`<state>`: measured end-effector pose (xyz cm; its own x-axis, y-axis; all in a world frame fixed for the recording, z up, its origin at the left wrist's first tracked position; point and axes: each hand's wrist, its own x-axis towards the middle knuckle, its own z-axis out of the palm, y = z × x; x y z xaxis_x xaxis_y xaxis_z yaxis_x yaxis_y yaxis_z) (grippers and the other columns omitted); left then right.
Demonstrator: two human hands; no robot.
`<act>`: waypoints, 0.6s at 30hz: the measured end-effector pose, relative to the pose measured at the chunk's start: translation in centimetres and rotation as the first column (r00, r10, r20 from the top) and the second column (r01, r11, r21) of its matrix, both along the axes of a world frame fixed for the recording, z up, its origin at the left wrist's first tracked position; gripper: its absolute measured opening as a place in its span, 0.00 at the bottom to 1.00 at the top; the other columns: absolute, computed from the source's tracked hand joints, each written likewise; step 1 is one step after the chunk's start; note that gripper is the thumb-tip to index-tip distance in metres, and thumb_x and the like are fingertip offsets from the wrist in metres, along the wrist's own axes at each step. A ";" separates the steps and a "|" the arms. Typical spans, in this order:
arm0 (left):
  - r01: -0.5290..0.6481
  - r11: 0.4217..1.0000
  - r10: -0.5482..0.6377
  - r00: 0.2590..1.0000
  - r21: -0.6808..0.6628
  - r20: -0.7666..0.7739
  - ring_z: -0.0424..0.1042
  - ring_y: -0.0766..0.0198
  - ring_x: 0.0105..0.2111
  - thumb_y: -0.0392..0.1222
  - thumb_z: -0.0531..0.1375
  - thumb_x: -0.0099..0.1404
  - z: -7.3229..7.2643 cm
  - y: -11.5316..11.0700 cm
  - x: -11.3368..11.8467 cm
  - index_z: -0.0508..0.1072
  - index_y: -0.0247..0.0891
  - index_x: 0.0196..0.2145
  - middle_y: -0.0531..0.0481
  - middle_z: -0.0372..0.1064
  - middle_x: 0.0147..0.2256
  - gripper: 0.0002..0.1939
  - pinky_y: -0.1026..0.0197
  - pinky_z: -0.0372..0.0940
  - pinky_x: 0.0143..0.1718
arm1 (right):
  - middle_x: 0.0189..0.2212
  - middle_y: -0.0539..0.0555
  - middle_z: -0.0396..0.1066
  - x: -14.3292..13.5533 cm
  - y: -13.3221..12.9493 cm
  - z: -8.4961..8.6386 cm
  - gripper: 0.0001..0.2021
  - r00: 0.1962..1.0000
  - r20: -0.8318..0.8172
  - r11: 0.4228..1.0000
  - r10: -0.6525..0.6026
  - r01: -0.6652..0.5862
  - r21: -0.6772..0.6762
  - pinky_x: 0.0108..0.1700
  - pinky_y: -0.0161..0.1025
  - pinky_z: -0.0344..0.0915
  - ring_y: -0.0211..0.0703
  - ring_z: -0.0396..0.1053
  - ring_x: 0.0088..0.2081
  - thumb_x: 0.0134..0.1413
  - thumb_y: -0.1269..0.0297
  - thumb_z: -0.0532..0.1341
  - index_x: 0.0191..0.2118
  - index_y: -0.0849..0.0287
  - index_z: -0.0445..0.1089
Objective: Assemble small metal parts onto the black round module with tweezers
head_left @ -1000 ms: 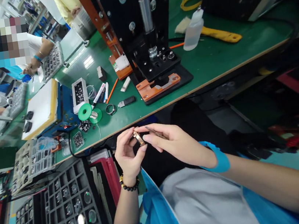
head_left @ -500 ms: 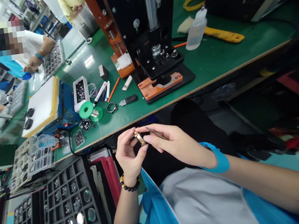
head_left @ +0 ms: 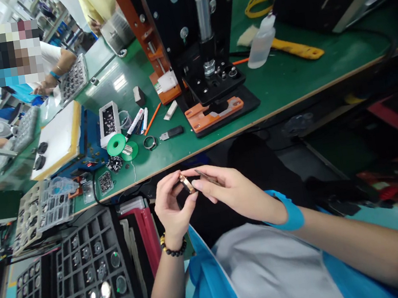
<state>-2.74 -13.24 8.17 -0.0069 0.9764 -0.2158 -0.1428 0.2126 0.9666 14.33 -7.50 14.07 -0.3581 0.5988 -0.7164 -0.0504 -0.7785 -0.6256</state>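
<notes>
A small gold-coloured watch case [head_left: 187, 183] is pinched on edge between the thumb and fingers of my left hand [head_left: 172, 204], which has a beaded bracelet at the wrist. From the other side, the thumb and forefinger of my right hand [head_left: 226, 184] touch the case. A thin dark tool, like tweezers [head_left: 206, 176], lies within my right hand's closed fingers. Both hands are held up in front of the bench's front edge, over my lap.
On the green bench [head_left: 142, 169] stands a black and orange press [head_left: 212, 83]. Left of it lie a green spool [head_left: 116, 144], markers [head_left: 134, 122] and a black ring [head_left: 150, 143]. A bottle [head_left: 262, 44] and brush [head_left: 298, 48] lie right. Trays of watch parts [head_left: 90, 272] are lower left.
The view has shifted very slightly. Both hands keep nearly the same pose around the watch case. At the back left, a person's head and arm have moved a little.
</notes>
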 end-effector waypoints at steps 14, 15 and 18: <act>0.003 1.000 -0.002 1.000 0.020 -0.018 0.70 0.60 0.62 0.22 0.67 0.64 0.3 -0.2 0.0 0.74 0.45 0.66 0.43 0.66 0.59 0.36 0.60 0.71 0.62 | 0.29 0.50 0.59 -0.2 -0.7 -0.5 0.25 1.000 -0.004 0.999 -0.019 0.019 0.040 0.31 0.29 0.62 0.30 0.58 0.28 0.73 0.57 0.60 0.65 0.71 0.70; 0.003 1.000 -0.002 1.000 0.021 -0.020 0.70 0.60 0.62 0.22 0.67 0.64 0.4 -0.2 0.0 0.74 0.45 0.66 0.43 0.66 0.59 0.36 0.60 0.71 0.62 | 0.28 0.50 0.59 -0.2 -0.7 -0.5 0.25 1.000 -0.002 0.999 -0.019 0.019 0.039 0.30 0.29 0.62 0.30 0.58 0.28 0.73 0.56 0.60 0.65 0.71 0.70; 0.003 1.000 -0.003 1.000 0.025 -0.027 0.70 0.61 0.62 0.22 0.67 0.63 0.4 -0.3 -0.1 0.73 0.45 0.66 0.43 0.66 0.59 0.36 0.61 0.71 0.62 | 0.28 0.50 0.60 -0.2 -0.9 -0.4 0.25 1.000 0.005 0.999 -0.007 0.006 0.042 0.30 0.30 0.62 0.30 0.58 0.28 0.73 0.56 0.60 0.65 0.71 0.70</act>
<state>-2.81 -13.55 8.57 -0.0093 0.9815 -0.1911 -0.1161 0.1888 0.9751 14.10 -8.36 13.64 -0.3508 0.6308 -0.6921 -0.0523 -0.7511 -0.6581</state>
